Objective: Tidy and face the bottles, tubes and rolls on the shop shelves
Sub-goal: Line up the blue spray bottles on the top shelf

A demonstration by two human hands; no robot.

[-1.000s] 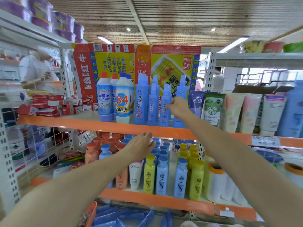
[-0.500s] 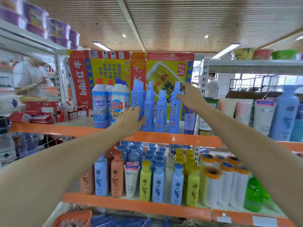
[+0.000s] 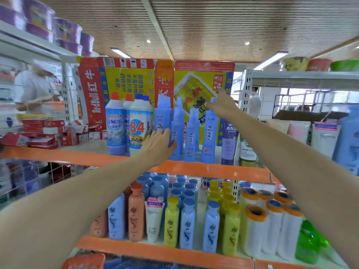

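Observation:
A row of tall blue spray bottles stands on the upper orange-edged shelf. My left hand wraps the lower body of the leftmost blue bottle, fingertips reaching the one beside it. My right hand is raised at the top of the rightmost blue bottle, with its fingers closed on the cap. On the lower shelf stand blue, orange and yellow shampoo bottles, a white tube and white rolls with orange cores.
White cleaner bottles stand left of the blue row, in front of a flattened Red Bull carton. Tubes and a large blue bottle fill the shelf's right side. Red boxes lie at left. A person stands behind the left rack.
My left hand has risen from the lower shelf's bottles to the leftmost blue bottle. My right hand has climbed from mid-bottle height to the rightmost bottle's cap. The view shifted closer.

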